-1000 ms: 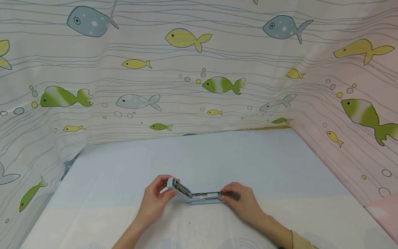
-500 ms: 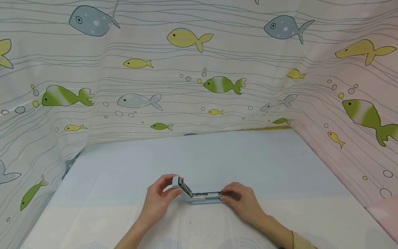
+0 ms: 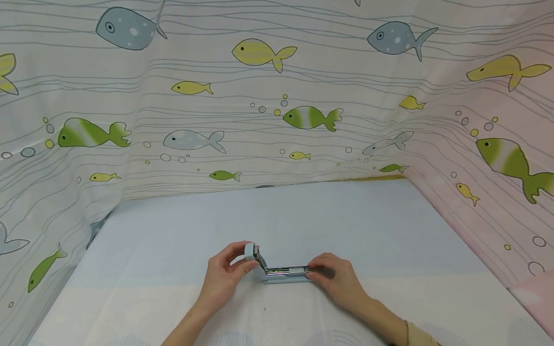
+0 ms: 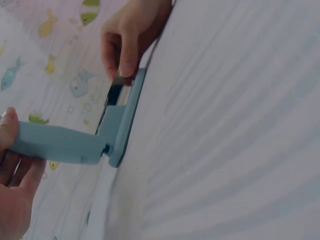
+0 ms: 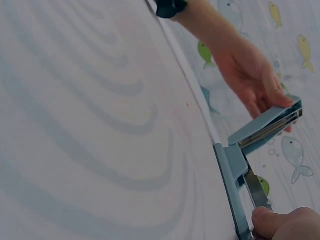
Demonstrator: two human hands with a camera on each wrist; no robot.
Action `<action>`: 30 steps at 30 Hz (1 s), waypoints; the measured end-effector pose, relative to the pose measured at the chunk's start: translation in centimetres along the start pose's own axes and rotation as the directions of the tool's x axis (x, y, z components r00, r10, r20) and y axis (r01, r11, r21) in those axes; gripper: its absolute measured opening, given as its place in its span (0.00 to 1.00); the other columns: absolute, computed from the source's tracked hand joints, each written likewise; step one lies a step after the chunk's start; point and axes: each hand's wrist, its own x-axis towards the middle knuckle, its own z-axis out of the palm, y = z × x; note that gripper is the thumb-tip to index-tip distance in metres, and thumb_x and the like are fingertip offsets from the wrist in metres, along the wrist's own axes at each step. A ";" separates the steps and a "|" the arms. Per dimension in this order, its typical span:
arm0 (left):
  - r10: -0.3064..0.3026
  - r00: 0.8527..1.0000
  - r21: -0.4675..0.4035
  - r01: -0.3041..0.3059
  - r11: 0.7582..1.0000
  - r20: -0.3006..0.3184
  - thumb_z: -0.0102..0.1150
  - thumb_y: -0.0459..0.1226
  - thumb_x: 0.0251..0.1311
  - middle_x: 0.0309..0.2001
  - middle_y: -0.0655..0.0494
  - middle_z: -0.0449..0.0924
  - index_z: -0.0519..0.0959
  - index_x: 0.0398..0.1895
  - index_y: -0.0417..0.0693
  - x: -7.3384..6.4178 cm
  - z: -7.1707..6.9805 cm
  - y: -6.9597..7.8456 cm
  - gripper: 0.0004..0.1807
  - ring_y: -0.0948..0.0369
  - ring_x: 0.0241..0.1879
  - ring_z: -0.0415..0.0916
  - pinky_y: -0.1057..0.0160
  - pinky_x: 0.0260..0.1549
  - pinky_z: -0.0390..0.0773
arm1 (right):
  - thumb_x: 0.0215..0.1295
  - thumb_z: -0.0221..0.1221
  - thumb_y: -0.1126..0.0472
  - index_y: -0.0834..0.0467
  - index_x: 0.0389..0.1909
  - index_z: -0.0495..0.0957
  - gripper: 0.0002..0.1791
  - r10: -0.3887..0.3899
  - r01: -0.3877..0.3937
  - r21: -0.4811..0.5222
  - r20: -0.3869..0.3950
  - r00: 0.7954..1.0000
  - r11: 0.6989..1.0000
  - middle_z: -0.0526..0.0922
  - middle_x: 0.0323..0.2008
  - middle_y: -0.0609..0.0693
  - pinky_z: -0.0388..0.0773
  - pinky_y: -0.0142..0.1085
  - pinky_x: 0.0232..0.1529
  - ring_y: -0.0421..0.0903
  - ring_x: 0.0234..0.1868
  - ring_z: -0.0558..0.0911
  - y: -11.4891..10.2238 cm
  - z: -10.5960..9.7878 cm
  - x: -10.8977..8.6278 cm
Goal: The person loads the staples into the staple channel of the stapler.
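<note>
A light blue stapler (image 3: 283,280) lies with its base on the table and its top arm swung up at the left. My left hand (image 3: 221,276) grips the free end of that raised top arm (image 4: 60,144) between thumb and fingers. At the other end, my right hand (image 3: 339,278) pinches the tip of the metal staple channel (image 5: 256,187), close above the base. The channel stands slightly apart from the base in both wrist views. Metal rails show along the underside of the top arm in the right wrist view. Fingertips of the right hand partly cover the channel's end.
A pale blue and white cloth (image 3: 207,216) covers the table. Fish-patterned curtains (image 3: 255,115) hang behind and along both sides. A small dark speck (image 3: 265,309) lies on the cloth in front of the stapler.
My left hand has shifted right and slightly away, swinging the stapler's top arm more upright over the hinge. The right hand and the base have stayed in place.
</note>
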 end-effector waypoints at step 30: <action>-0.058 0.998 0.015 0.058 0.998 0.021 0.72 0.32 0.55 0.52 0.45 0.81 0.80 0.56 0.42 0.3 1.1 0.8 0.23 0.59 0.47 0.86 0.62 0.49 0.85 | 0.56 0.72 0.63 0.53 0.39 0.85 0.10 -0.026 0.026 -0.024 0.002 1.000 0.999 0.86 0.38 0.44 0.80 0.27 0.42 0.40 0.37 0.83 -0.2 0.0 0.0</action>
